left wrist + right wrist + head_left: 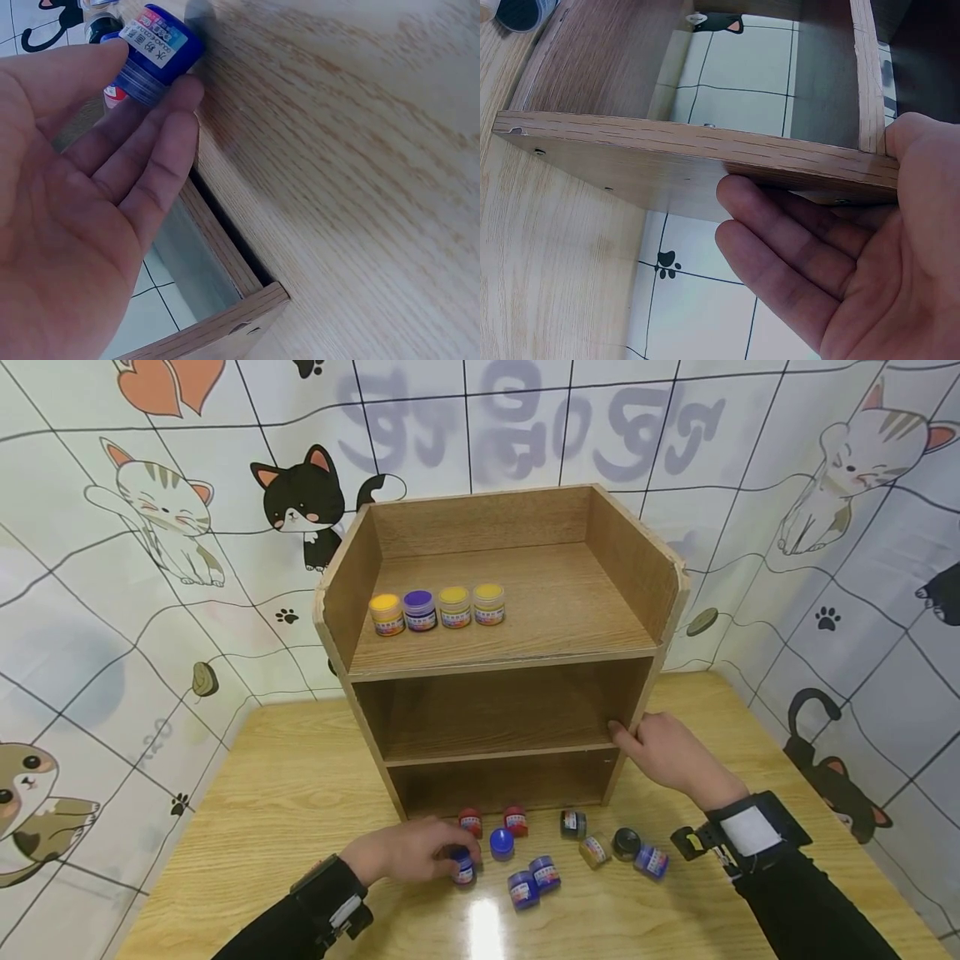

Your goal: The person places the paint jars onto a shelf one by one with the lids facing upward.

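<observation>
My left hand (412, 850) pinches a small blue paint jar (464, 872) between thumb and fingers, in front of the shelf's lower left. In the left wrist view the jar (156, 49) shows a white printed label. With its thumb at the front edge and its fingers along the outer face, my right hand (672, 756) grips the right side panel of the wooden shelf (502, 664). The right wrist view shows those fingers (780, 247) against the panel (690, 142).
Two red jars (515, 821), several blue jars (522, 890), dark-topped jars (626, 843) and a yellowish jar (596, 850) are on the table before the shelf. Yellow jars (489, 604) and a purple-lidded jar (420, 610) stand in a row on the top board. Printed cloth walls surround the table.
</observation>
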{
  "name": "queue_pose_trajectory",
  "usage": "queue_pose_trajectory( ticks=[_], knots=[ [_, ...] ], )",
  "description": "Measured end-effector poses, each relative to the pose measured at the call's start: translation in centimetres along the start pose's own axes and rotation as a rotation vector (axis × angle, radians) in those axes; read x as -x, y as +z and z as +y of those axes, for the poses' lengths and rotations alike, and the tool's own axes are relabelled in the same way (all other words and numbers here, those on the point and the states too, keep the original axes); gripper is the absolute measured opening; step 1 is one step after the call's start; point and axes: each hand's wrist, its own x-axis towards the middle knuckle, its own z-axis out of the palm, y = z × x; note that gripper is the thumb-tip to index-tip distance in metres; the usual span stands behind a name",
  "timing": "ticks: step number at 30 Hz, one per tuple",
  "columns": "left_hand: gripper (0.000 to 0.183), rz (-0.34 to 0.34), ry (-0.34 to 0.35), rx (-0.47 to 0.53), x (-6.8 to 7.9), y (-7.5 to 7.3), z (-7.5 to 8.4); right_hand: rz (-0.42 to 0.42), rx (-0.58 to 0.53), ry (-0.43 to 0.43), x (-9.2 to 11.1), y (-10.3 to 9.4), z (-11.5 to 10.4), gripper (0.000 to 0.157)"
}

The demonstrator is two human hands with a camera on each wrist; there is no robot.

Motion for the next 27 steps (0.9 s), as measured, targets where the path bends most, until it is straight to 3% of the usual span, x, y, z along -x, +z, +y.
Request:
queue_pose_trajectory(
  ticks=[27],
  knots=[
    [0.025,-0.008,-0.034,-0.015,-0.12,-0.92,0.96,-0.006,-0.030,0.002,-0.02,0.04,-0.04,0.048]
  ],
)
